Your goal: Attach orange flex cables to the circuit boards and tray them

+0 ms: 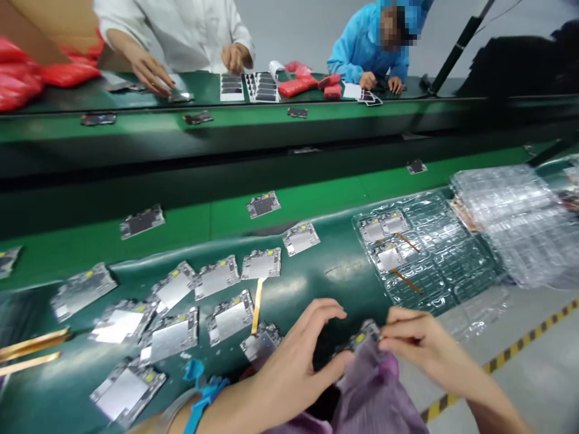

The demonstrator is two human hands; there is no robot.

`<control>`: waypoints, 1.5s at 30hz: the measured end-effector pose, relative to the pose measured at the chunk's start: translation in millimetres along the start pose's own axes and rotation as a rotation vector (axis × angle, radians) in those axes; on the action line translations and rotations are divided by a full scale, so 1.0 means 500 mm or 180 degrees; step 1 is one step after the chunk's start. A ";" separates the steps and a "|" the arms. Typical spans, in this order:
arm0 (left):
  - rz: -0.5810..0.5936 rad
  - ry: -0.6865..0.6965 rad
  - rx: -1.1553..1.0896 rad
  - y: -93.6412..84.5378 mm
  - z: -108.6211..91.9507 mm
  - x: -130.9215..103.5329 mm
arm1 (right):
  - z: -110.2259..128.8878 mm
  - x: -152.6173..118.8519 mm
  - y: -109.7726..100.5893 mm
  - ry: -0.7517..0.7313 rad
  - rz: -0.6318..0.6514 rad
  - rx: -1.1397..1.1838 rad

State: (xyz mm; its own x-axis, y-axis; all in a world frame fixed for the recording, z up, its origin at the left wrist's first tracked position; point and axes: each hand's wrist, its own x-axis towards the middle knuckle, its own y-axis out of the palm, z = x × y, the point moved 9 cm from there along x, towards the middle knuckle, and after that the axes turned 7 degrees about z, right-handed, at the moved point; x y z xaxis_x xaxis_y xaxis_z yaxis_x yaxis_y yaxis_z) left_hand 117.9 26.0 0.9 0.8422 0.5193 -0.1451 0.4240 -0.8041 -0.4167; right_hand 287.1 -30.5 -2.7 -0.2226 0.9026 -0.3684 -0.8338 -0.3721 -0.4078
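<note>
A small circuit board (365, 339) with a yellow square is held low over the table's front edge, in front of purple cloth. My right hand (414, 340) pinches its right end between thumb and fingers. On its left side, my left hand (301, 361) is spread and curved, fingers apart, with the thumb tip near the board; whether the thumb touches it I cannot tell. A blue strap circles my left wrist. Several boards with silver shields, such as one board (230, 316), lie on the green table (325, 271) to the left of my hands.
A clear plastic tray (452, 247) at the right holds a few boards and orange strips. Stacked clear trays (515, 217) stand beyond it. A green belt (312, 199) carries spaced boards. Across it, two people work beside red bags (296, 87). An orange strip (257, 304) lies among the near boards.
</note>
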 end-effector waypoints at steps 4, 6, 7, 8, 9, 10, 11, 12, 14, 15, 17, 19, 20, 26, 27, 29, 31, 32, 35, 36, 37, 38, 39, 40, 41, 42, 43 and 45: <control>-0.0102 -0.0042 0.0008 -0.006 0.039 0.040 | -0.186 -0.087 -0.199 0.0867 -0.1022 0.0437; -0.0119 0.0009 0.0126 -0.004 0.054 0.084 | -0.287 -0.120 -0.285 0.1351 -0.1474 0.0590; -0.0129 0.0040 0.0236 0.000 0.059 0.111 | -0.328 -0.125 -0.318 0.1505 -0.1579 0.0618; -0.0132 0.0070 0.0371 0.006 0.063 0.140 | -0.361 -0.120 -0.344 0.1592 -0.1622 0.0613; -0.0124 0.0101 0.0521 0.016 0.066 0.168 | -0.386 -0.108 -0.364 0.1634 -0.1615 0.0597; -0.0110 0.0129 0.0679 0.027 0.070 0.196 | -0.405 -0.090 -0.378 0.1633 -0.1578 0.0571; -0.0075 0.0164 0.0837 0.042 0.073 0.221 | -0.419 -0.069 -0.387 0.1615 -0.1524 0.0543; -0.0030 0.0215 0.0990 0.059 0.075 0.243 | -0.429 -0.047 -0.392 0.1596 -0.1460 0.0517; 0.0065 0.0360 0.1279 0.095 0.077 0.276 | -0.439 -0.005 -0.393 0.1543 -0.1321 0.0445; 0.0096 0.0443 0.1415 0.112 0.077 0.287 | -0.441 0.014 -0.392 0.1512 -0.1262 0.0394; 0.0110 0.0557 0.1649 0.135 0.079 0.300 | -0.443 0.044 -0.392 0.1456 -0.1188 0.0256; 0.0101 0.0563 0.1815 0.147 0.084 0.306 | -0.443 0.064 -0.395 0.1415 -0.1193 0.0061; 0.0101 0.0541 0.1876 0.148 0.087 0.307 | -0.443 0.071 -0.397 0.1408 -0.1228 -0.0064; 0.0038 0.0638 0.2095 0.140 0.081 0.309 | -0.433 0.063 -0.389 0.1576 -0.1801 -0.0916; 0.0000 0.0668 0.2122 0.138 0.079 0.310 | -0.428 0.055 -0.388 0.1570 -0.1920 -0.1014; -0.0088 0.0721 0.2195 0.134 0.076 0.310 | -0.419 0.032 -0.399 0.1490 -0.2179 -0.1170; -0.0152 0.0779 0.2285 0.131 0.076 0.304 | -0.413 0.001 -0.431 0.1402 -0.2498 -0.1319; -0.0171 0.0802 0.2328 0.130 0.077 0.299 | -0.413 -0.015 -0.455 0.1392 -0.2665 -0.1401; -0.0184 0.0808 0.2448 0.128 0.085 0.278 | -0.432 -0.042 -0.537 0.1557 -0.3005 -0.1648; -0.0174 0.0794 0.2493 0.128 0.088 0.270 | -0.443 -0.040 -0.562 0.1670 -0.3036 -0.1720; -0.0159 0.0782 0.2537 0.128 0.092 0.263 | -0.455 -0.034 -0.582 0.1800 -0.3033 -0.1784; -0.0146 0.0786 0.2577 0.128 0.095 0.256 | -0.468 -0.023 -0.598 0.1938 -0.3009 -0.1842; -0.0136 0.0792 0.2610 0.127 0.097 0.250 | -0.480 -0.011 -0.610 0.2076 -0.2974 -0.1893; -0.0125 0.0797 0.2636 0.125 0.098 0.245 | -0.491 0.002 -0.618 0.2210 -0.2938 -0.1939; -0.0110 0.0799 0.2660 0.122 0.098 0.242 | -0.500 0.015 -0.622 0.2335 -0.2905 -0.1984; -0.0087 0.0797 0.2679 0.119 0.095 0.240 | -0.508 0.026 -0.624 0.2447 -0.2879 -0.2030; -0.0058 0.0799 0.2688 0.114 0.090 0.239 | -0.514 0.035 -0.625 0.2546 -0.2863 -0.2078; -0.0024 0.0757 0.2636 0.097 0.072 0.238 | -0.520 0.046 -0.627 0.2684 -0.2856 -0.2191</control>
State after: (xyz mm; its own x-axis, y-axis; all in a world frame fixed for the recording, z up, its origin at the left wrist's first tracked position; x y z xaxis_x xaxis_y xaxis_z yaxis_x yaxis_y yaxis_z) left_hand 226.9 59.2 -69.0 0.9270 0.3749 0.0135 0.1281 -0.2826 -0.9506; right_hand 674.7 50.4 -100.6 0.8142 0.5783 -0.0515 -0.0639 0.0011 -0.9980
